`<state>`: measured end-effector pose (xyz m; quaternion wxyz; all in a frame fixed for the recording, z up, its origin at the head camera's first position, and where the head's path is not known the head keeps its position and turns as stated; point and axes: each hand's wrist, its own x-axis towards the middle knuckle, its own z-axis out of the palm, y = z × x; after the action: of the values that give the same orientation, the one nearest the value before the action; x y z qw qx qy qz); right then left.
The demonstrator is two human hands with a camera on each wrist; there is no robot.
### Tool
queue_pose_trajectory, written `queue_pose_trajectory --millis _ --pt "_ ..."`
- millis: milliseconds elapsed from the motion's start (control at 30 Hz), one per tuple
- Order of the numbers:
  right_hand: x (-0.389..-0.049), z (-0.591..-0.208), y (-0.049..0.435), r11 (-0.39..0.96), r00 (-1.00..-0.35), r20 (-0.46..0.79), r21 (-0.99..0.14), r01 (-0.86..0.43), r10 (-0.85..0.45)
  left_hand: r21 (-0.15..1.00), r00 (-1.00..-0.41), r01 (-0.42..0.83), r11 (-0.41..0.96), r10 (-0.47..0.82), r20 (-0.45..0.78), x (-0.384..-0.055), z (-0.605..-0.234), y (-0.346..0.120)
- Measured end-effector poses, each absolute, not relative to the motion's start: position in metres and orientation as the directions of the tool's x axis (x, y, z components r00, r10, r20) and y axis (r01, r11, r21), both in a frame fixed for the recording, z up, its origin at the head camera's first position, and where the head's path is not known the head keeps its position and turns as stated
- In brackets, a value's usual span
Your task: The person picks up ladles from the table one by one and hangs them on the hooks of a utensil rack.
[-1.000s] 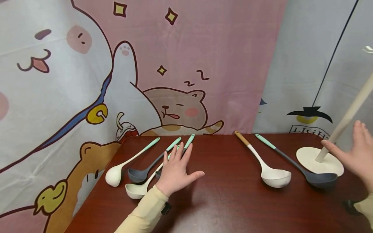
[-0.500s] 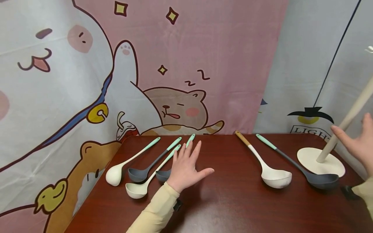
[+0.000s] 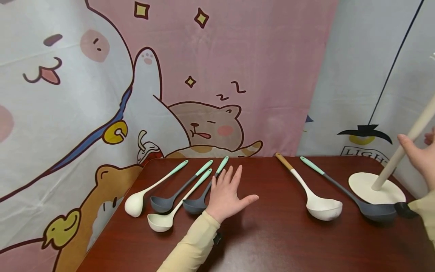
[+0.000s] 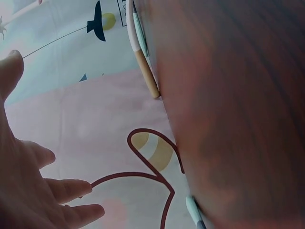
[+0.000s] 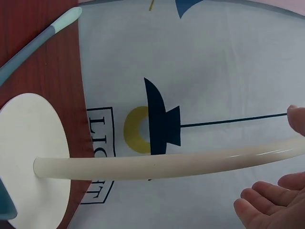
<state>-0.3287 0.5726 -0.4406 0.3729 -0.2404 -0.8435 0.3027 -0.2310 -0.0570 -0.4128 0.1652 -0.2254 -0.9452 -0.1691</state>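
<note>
- Black capitals on the hanging cloth (image 3: 272, 68), behind the desk's (image 3: 278, 241) back right corner, read "LIGH"; the pole partly hides the rest.
- The cream stand's round base (image 3: 361, 185) lies near that corner, its pole (image 3: 391, 164) rising to the right.
- The right hand (image 3: 423, 160) is spread, the pole passing between thumb and fingers; contact cannot be told.
- The left hand (image 3: 224, 198) hovers with fingers fanned, just beside a dark ladle (image 3: 195, 206).
- Toward the left edge lie another dark ladle (image 3: 163, 204) and a pale ladle (image 3: 161, 223), bowls up, and a white ladle (image 3: 134, 205), bowl down.
- Nearer the right edge, a brown-handled ladle (image 3: 324, 209) and a mint-handled grey ladle (image 3: 370, 211) lie bowl up.
</note>
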Motion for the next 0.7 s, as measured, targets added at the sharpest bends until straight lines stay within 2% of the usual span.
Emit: queue_pose_trajectory --millis 100,267,367,533,700 --pt "-0.322 -0.426 0.554 0.659 -0.588 0.441 -0.72 0.219 0.678 0.258 -0.845 0.482 0.837 0.367 0.389 -0.231 -0.414 -0.051" --pt "-0.274 -0.358 0.47 0.592 -0.621 0.342 -0.766 0.251 0.705 0.276 -0.857 0.467 0.84 0.353 0.375 -0.233 -0.415 -0.042" --pt "-0.255 -0.331 0.437 0.579 -0.637 0.326 -0.781 0.235 0.698 0.288 -0.866 0.457 0.842 0.348 0.36 -0.235 -0.415 -0.037" --pt "-0.249 -0.317 0.426 0.577 -0.662 0.315 -0.787 0.219 0.681 0.302 -0.868 0.461 0.834 0.354 0.349 -0.236 -0.417 -0.03" --pt "-0.26 -0.319 0.437 0.616 -0.679 0.321 -0.748 0.246 0.66 0.304 -0.878 0.45 0.84 0.355 0.321 -0.236 -0.42 -0.026"
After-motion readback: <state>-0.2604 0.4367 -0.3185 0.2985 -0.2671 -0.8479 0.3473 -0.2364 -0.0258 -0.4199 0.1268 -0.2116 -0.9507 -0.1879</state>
